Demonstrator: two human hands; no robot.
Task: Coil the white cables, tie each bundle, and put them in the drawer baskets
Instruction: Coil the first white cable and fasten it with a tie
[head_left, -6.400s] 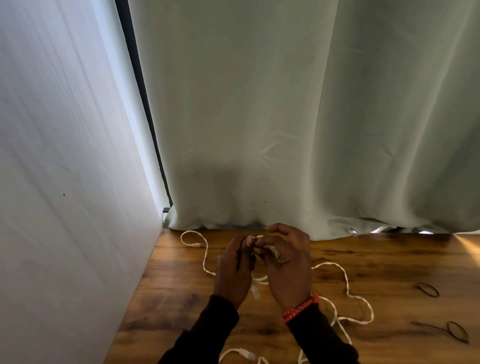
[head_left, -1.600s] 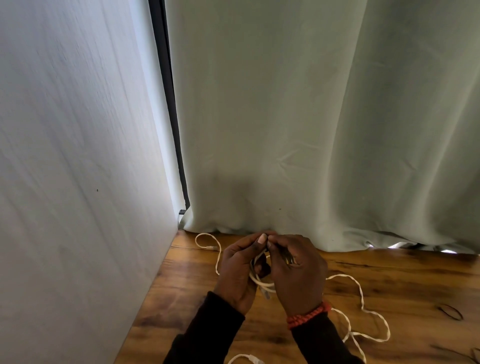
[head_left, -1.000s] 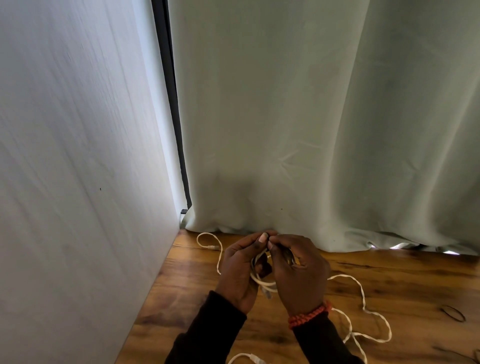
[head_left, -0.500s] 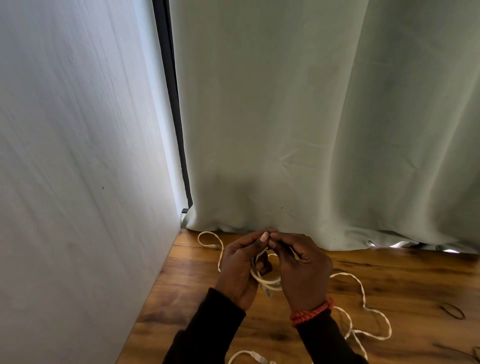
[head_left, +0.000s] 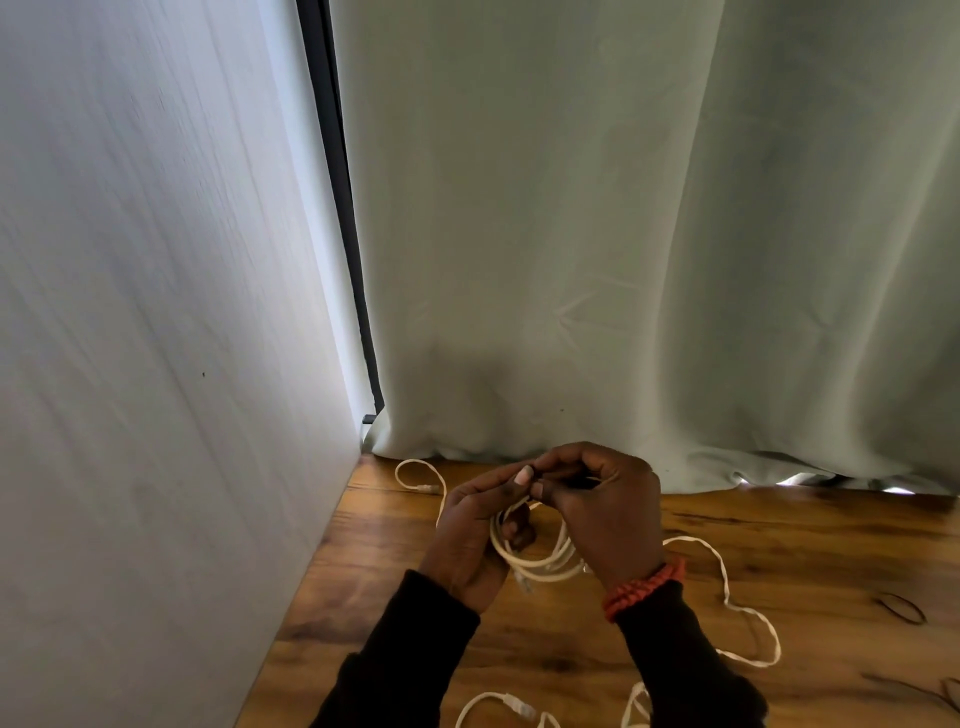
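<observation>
Here, head view, lower centre of the frame: the left hand (head_left: 475, 540) grips a small coil of white cable (head_left: 535, 556) above the wooden table (head_left: 779, 530); the right hand (head_left: 602, 514) pinches something dark at the coil's top (likely a tie, too small to tell). Keep the loops pinched together while tying; loose cable trails toward the lower right.

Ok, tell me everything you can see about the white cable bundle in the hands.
The white cable bundle is a thin, cream-white cord wound into several loose loops, not yet tied as far as shows. The left hand grips one side, the right hand pinches its top. It hangs above the wooden table; a plug end dangles below.
</observation>
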